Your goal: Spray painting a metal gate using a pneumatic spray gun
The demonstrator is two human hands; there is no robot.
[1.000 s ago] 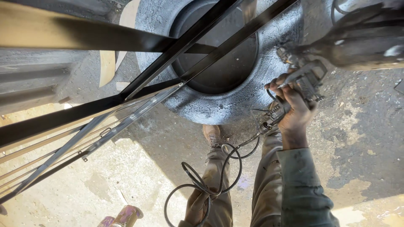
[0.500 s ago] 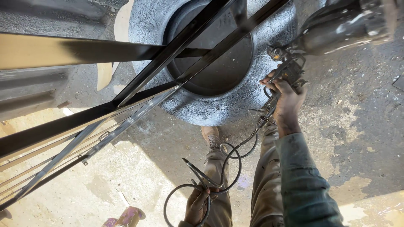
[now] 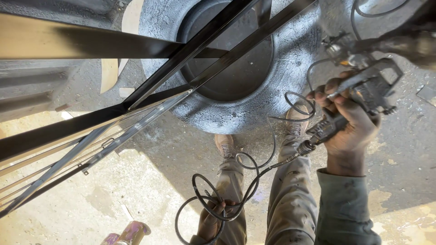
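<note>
My right hand [image 3: 347,120] is raised at the right and grips the handle of a dark spray gun [image 3: 363,84], whose upper part is blurred near the frame's top right. A black hose [image 3: 254,174] runs from the gun's base down in loops to my left hand [image 3: 211,222], low in the frame, which is closed around the coiled hose. Black-painted metal bars [image 3: 213,41] cross the upper left, over a large grey round drum [image 3: 227,109] with a dark opening. My legs and shoes [image 3: 225,145] stand just below the drum.
Thin bare metal rods [image 3: 91,154] run along the bars at the left. A pale wooden board [image 3: 109,72] lies by the drum. A purple-stained can [image 3: 129,233] sits on the sunlit concrete floor [image 3: 136,190] at the bottom left.
My right hand with the spray gun has dropped lower and come nearer the camera. The hose loops have shifted with it; the left hand still holds the coil.
</note>
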